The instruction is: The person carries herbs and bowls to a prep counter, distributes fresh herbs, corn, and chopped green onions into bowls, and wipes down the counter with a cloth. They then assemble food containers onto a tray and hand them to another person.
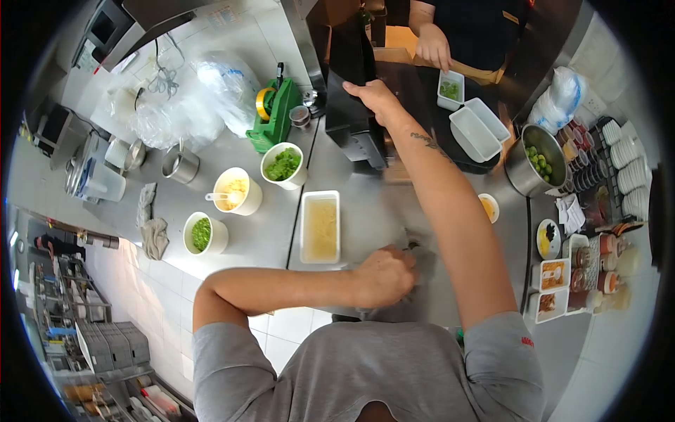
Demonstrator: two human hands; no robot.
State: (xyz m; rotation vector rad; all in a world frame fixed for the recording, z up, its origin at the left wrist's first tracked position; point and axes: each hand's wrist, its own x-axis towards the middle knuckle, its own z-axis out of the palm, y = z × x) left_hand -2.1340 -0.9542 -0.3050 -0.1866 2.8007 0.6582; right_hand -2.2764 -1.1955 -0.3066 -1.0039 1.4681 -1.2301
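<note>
My left hand (388, 276) is closed in a fist low over the steel counter (365, 235). Something blurred and greyish shows at its knuckles, too smeared to name. Farther away, my right hand (376, 100) grips the upper edge of a black box-like device (355, 119), its thumb stretched out to the left and its fingers partly hidden. A white rectangular tub (321, 226) of pale yellowish liquid stands left of my left hand. Beyond that tub sits a round white tub (284, 167) with chopped green leaves.
Left are tubs of pale minced food (238, 191) and chopped greens (205, 233), a green tape dispenser (274, 112) and a rag (152, 228). Right stands a pot of green fruit (536, 160). Across the counter, a co-worker's hand (434, 50) touches a container of greens (451, 90).
</note>
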